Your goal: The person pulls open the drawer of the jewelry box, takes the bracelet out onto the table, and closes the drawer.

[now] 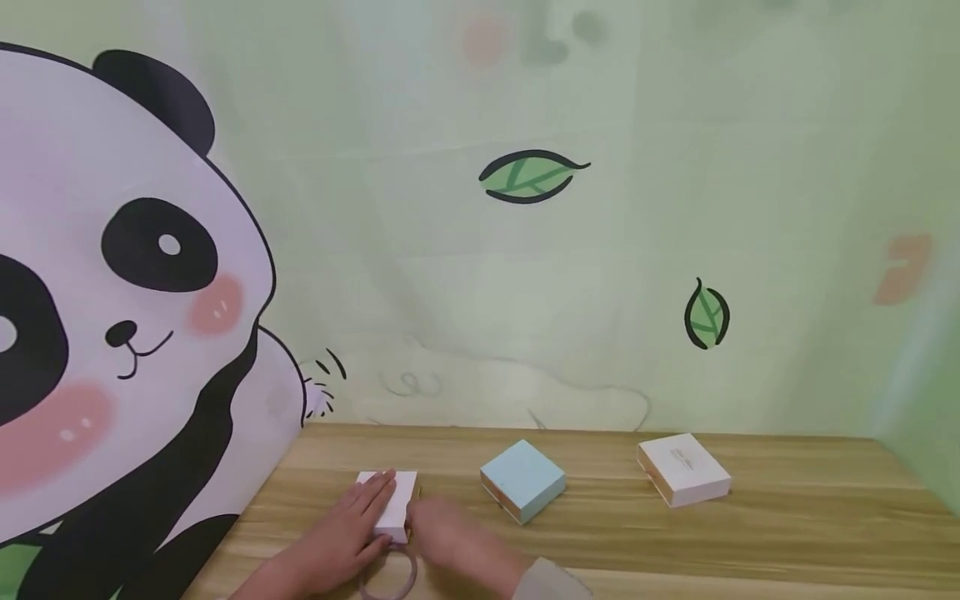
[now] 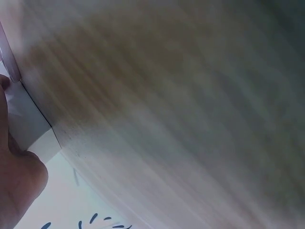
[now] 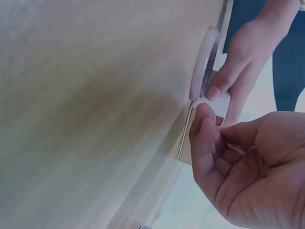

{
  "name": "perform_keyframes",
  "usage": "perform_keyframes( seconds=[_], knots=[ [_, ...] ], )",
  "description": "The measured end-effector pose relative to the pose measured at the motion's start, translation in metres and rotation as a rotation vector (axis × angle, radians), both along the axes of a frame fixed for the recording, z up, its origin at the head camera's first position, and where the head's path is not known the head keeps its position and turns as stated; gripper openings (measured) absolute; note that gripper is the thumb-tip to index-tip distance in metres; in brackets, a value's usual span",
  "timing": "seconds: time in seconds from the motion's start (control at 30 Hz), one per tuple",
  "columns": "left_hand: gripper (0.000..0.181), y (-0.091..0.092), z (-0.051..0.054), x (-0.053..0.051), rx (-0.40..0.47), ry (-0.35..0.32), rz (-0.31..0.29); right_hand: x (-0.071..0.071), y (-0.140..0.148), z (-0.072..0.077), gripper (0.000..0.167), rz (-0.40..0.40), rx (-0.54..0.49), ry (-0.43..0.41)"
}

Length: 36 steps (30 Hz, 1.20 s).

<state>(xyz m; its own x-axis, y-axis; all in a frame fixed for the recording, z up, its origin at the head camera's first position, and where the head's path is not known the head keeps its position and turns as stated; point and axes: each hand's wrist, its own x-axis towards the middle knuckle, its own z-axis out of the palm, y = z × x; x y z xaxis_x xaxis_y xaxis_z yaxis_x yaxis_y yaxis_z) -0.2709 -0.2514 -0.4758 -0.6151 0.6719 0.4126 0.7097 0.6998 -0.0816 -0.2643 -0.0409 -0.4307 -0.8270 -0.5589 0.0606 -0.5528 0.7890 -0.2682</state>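
Toward the tabletop's point(image 1: 810, 517) left edge, our left hand point(image 1: 341, 533) lies straight-fingered on a white box point(image 1: 402, 498), while our right hand point(image 1: 453, 533) curls beside it, pinching or not we cannot tell.

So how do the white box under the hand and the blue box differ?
The left hand rests on the white box; the blue box is untouched. In the head view, the white box sits roughly square, the blue box diagonally. Both lie on the wooden table.

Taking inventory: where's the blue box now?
In the head view, the blue box sits right of the right hand, left of the printed white box.
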Motion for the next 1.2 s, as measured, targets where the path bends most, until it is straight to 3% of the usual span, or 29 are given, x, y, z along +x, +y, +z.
perform_keyframes(
  seconds=[0.2, 0.37, 0.5, 0.87, 1.2],
  knots=[
    [0.065, -0.002, 0.000, 0.001, -0.024, -0.004, 0.024, -0.001, 0.008, 0.003, 0.026, -0.010, -0.068, -0.036],
    [0.065, -0.005, -0.002, 0.002, -0.024, -0.041, 0.039, -0.001, 0.020, 0.002, 0.044, 0.039, -0.110, -0.095],
    [0.065, -0.006, -0.002, 0.004, -0.026, -0.057, 0.047, 0.002, 0.029, 0.004, 0.044, 0.061, -0.135, -0.146],
    [0.068, -0.003, 0.004, 0.005, -0.024, -0.102, 0.072, 0.000, 0.043, 0.004, 0.027, 0.105, -0.050, -0.061],
    [0.067, -0.004, 0.002, 0.003, -0.035, -0.110, 0.065, -0.003, 0.054, 0.009, 0.031, 0.078, -0.081, -0.122]
  ],
)
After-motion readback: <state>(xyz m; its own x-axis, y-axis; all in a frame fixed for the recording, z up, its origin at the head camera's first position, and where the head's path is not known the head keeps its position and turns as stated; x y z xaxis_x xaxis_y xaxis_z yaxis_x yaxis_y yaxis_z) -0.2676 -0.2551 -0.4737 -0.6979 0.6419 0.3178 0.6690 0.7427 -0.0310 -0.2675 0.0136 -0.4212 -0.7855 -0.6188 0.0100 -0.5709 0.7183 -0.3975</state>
